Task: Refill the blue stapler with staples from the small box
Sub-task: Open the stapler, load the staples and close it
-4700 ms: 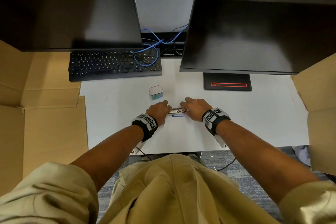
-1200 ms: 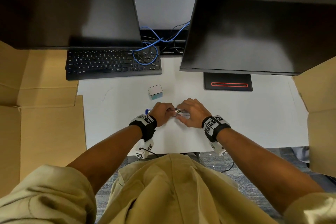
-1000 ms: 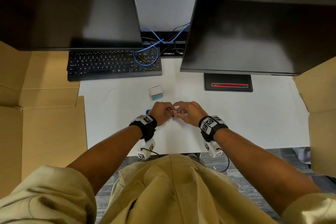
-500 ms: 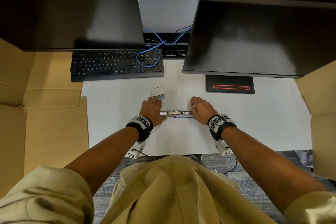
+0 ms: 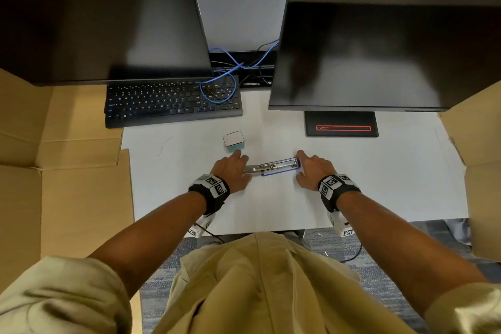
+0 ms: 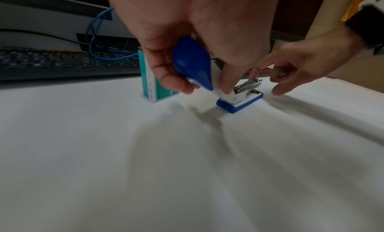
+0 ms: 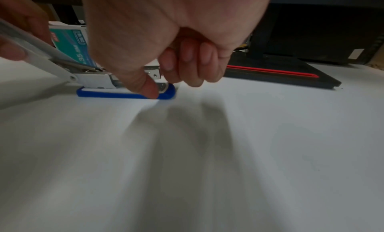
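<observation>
The blue stapler [image 5: 273, 167] lies swung open on the white desk, its metal staple channel facing up. My left hand [image 5: 235, 169] grips the blue top cover [image 6: 191, 63], folded back to the left and raised off the desk. My right hand [image 5: 305, 168] pinches the stapler's front end, thumb [image 7: 149, 87] against the blue base [image 7: 116, 95] and fingers curled behind the channel tip. The small teal-and-white staple box [image 5: 233, 140] stands shut just beyond my left hand, also in the left wrist view [image 6: 151, 84].
A black keyboard [image 5: 173, 103] with a blue cable looped over it lies at the back left. Two dark monitors [image 5: 366, 54] stand behind, one foot [image 5: 341, 123] at the right. Cardboard flaps [image 5: 59, 176] flank both desk sides.
A second ago both hands were bunched together over the stapler. They have since drawn apart, and the cover has swung back to the left, leaving the stapler opened out.
</observation>
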A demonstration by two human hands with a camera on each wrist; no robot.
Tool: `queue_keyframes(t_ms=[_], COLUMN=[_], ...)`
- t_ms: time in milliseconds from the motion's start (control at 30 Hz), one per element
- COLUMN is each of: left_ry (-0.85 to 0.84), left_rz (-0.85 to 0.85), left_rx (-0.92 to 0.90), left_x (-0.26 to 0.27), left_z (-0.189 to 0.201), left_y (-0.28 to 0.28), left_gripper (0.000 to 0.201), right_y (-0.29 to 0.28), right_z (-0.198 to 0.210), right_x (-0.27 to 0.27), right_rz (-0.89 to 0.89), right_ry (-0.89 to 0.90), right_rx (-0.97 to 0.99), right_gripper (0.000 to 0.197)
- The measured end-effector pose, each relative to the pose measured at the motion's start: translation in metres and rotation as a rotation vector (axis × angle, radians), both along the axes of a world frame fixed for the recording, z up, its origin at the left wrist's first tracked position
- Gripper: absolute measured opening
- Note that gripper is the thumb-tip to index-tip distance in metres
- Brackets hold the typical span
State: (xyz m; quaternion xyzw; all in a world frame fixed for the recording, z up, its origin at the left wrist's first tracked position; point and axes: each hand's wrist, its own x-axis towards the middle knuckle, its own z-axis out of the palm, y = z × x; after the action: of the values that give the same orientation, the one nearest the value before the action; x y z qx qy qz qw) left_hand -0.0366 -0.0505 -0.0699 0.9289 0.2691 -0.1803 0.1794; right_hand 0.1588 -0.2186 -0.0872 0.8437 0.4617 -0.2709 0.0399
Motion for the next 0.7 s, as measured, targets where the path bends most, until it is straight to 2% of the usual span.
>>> queue_keyframes(t_ms=[67,167,333,467,700], left_ry=[-0.072,-0.155,-0.252,-0.279,-0.276], left_rz=[-0.033,-0.059,0.016,0.032,-0.143], left_rx=[-0.005,-0.048,-0.152,-0.206,-0.179], left_x=[0.006,0.018,0.034,0.048,0.062], left_z=[0.005,0.014,0.019,0.02,0.01], left_y=[-0.001,-0.004,-0.007,-0.013,-0.035], left_gripper=[0.035,0.029,0.031,0.03,0.041], right_y=[0.001,0.005,0.007,0.005,-0.001], right_z=[-0.003,-0.005,-0.005,-0.005,-0.009], right_x=[0.002,0.004,0.005,0.003,-0.013], right_rz=[0.03,0.05,0.041,0.04,0.036], right_ry=[-0.018,-0.048,-0.102,-0.076,0.011], right_rx=[0.012,0.033,0.036,0.019,0.017], right_gripper=[0.039,0.027,0.022,0.03,0.056])
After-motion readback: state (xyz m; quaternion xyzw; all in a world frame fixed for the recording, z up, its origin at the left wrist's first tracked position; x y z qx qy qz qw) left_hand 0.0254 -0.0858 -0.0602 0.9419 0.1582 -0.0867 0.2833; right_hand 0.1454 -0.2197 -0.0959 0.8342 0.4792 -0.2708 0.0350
